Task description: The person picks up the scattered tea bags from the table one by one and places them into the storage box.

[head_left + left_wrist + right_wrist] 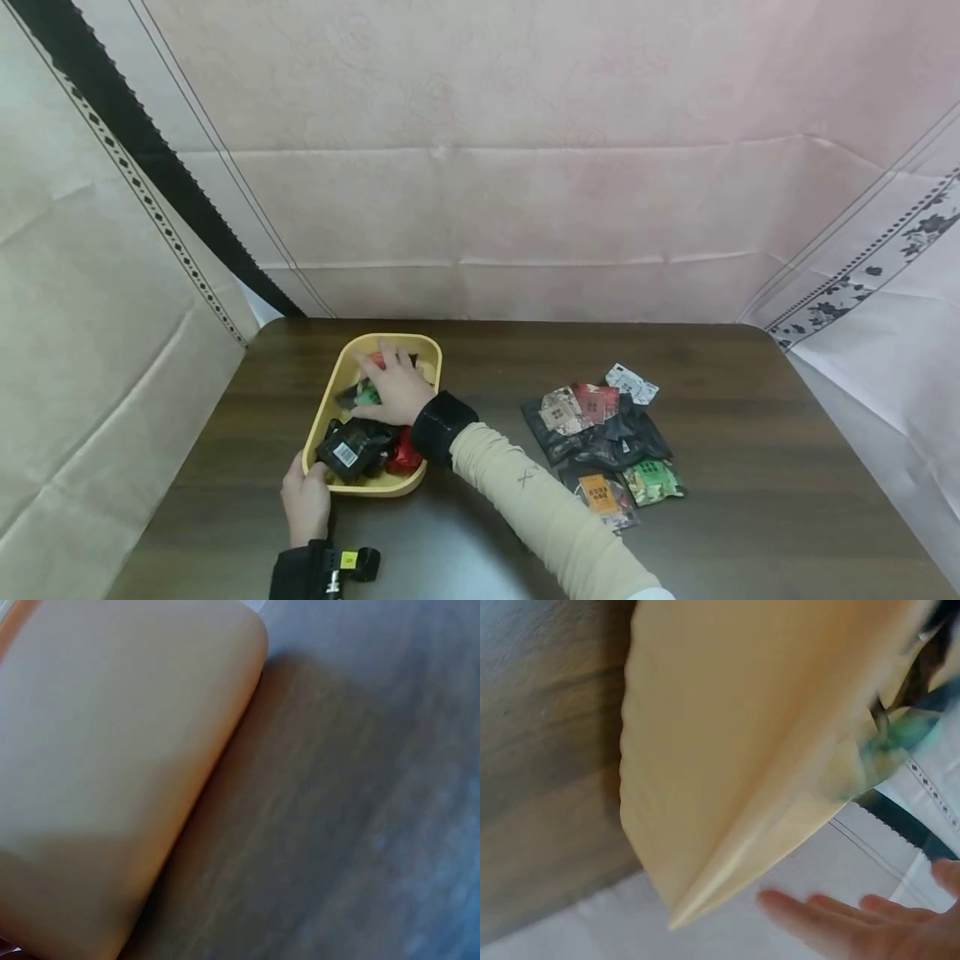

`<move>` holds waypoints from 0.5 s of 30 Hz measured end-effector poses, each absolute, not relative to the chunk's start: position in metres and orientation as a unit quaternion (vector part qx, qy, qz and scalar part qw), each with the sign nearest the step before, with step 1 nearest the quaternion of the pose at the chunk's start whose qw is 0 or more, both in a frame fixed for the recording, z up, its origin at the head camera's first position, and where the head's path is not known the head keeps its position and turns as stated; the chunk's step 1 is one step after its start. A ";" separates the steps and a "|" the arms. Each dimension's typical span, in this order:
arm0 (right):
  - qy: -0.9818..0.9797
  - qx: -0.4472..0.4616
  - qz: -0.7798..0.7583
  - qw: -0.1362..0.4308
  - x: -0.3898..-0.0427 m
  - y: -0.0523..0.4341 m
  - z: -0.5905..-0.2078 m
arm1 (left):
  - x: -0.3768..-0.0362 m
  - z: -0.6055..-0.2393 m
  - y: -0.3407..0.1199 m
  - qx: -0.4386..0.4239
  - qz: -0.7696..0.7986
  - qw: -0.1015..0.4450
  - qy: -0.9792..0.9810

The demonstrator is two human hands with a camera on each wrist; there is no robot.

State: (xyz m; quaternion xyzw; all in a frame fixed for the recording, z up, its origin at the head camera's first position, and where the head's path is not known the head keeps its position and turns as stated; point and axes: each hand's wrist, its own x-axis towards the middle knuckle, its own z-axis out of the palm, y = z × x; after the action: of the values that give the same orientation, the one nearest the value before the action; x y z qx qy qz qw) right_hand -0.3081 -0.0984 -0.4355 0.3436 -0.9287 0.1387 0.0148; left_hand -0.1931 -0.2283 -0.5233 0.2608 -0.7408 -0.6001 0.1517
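Note:
A yellow plastic basket [392, 491] stands at the left of the table and holds several small packets, among them a black packet with a white label [354, 447], a red packet [406, 455] and a green one [367, 393]. At its near left corner, my left hand [306, 502] grips the rim. Over the packets my right hand [399, 392] reaches in with fingers spread and nothing visibly held. The right wrist view shows those straight fingers beside the basket wall [712, 727], with a blurred green packet [900, 739] inside. Only the basket's outer side [112, 735] fills much of the left wrist view.
On the brown wooden table [480, 358], a loose pile lies to the right: dark packets [626, 442], a red-labelled one [597, 403], an orange-labelled one [598, 493], a green one [652, 481] and a white one [632, 383]. Pale cloth [480, 208] hangs behind.

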 end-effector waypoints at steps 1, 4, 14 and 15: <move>-0.930 0.342 0.132 0.016 -0.307 -0.097 -0.436 | -0.193 -0.523 -0.228 0.260 -0.601 0.152 -0.740; -0.932 0.339 0.124 0.023 -0.305 -0.092 -0.436 | -0.194 -0.522 -0.228 0.259 -0.603 0.155 -0.738; -0.938 0.325 0.112 0.042 -0.306 -0.059 -0.440 | -0.195 -0.525 -0.231 0.258 -0.615 0.149 -0.730; -0.939 0.321 0.117 0.043 -0.307 -0.054 -0.441 | -0.195 -0.525 -0.231 0.256 -0.615 0.149 -0.730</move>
State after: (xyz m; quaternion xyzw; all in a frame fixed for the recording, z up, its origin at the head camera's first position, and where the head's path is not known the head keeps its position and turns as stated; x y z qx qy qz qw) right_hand -0.3065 -0.0535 -0.4412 0.3208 -0.9389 0.1169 0.0429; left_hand -0.1951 -0.2308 -0.5255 0.2560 -0.7304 -0.6154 0.1492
